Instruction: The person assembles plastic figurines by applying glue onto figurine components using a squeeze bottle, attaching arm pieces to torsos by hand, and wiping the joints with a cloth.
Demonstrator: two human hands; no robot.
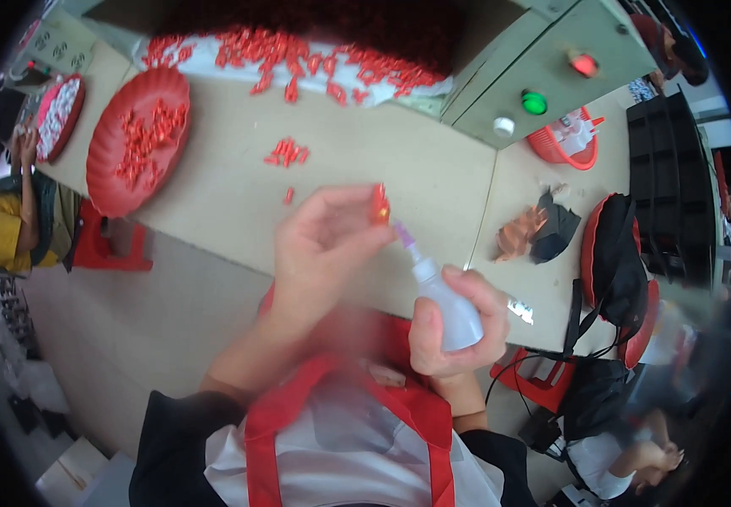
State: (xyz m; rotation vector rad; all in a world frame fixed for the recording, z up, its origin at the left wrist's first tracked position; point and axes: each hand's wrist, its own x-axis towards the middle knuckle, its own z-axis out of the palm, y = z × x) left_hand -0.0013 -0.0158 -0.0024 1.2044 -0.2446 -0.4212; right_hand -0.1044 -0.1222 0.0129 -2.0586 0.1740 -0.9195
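Observation:
My left hand [315, 241] pinches a small glossy red piece [380, 204] between thumb and fingertips, above the near part of the table. A soft white squeeze bottle [454, 317] is wrapped in the fingers of my right hand [471, 338]. Its purple nozzle points up and left, close beside the red piece; whether they touch I cannot tell. Beyond my left hand, a little heap of similar red pieces [286, 153] lies on the beige tabletop [357, 144], with a single one [289, 195] nearer to me.
At left stands a scalloped red tray [100, 182] with several red pieces. More pieces [289, 63] cover a white sheet under a machine [543, 72] with buttons. Rightward are crumpled brown and black scraps [538, 230], a red basket [564, 152] and a black bag [614, 258]. Co-workers [2, 224] sit nearby.

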